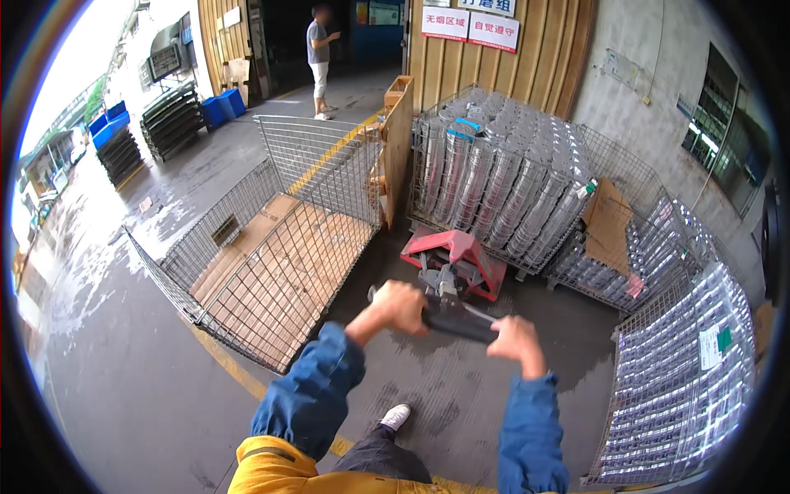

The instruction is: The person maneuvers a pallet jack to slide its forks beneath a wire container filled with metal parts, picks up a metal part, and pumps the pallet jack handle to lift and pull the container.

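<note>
Both my hands grip the black handle bar (457, 322) of a red pallet jack (454, 255). My left hand (398, 307) holds the bar's left end and my right hand (517, 339) holds its right end. The jack's red body sits under the front of a wire mesh cage (428, 177) packed with clear stacked plastic containers in bags. My blue sleeves come in from the lower edge, and one white shoe (396, 417) shows below.
An empty wire mesh cage (271, 222) lined with cardboard stands on the left. More full cages (683, 370) stand on the right by the wall. A person (319, 58) stands at the far doorway. Blue crates (224, 107) and stacked pallets (171, 122) lie at the far left on wet concrete.
</note>
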Demonstrator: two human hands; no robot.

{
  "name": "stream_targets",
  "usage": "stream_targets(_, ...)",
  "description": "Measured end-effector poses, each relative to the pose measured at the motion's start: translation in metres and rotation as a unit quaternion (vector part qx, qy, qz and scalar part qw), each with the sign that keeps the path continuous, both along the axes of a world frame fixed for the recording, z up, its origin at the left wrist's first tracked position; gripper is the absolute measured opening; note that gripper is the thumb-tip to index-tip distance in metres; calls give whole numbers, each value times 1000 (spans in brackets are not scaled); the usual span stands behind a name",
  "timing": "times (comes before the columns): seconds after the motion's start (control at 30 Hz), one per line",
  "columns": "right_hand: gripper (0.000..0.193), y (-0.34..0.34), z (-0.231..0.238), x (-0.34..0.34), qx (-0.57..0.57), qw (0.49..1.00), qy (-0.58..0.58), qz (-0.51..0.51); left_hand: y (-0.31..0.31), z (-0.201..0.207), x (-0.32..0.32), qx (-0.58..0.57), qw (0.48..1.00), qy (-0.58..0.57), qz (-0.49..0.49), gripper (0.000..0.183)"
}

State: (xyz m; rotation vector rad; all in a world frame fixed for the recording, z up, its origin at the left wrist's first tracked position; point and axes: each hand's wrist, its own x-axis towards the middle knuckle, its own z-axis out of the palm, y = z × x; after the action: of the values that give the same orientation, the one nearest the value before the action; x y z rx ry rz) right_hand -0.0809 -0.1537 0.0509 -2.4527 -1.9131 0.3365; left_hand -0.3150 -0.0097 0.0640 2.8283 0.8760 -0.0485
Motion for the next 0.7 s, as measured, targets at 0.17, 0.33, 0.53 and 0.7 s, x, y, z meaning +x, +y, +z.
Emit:
stream_targets(0.17,18,-92,-104,-52,62,998,28,14,-79,-106,-54,-20,998,57,7,49)
stream_targets(0.33,25,-176,-229,-134,-110,992,53,16,-173,-218,-111,-150,972,180,-22,37)
stream_targets(0.53,35,-182,-288,-144,-220,968,124,-1,-168,-280,-115,-295,917,264,-43,36)
stream_targets(0.7,31,-177,-248,-144,-175,981,84,-9,-165,-263,-111,-264,936,232,0,36)
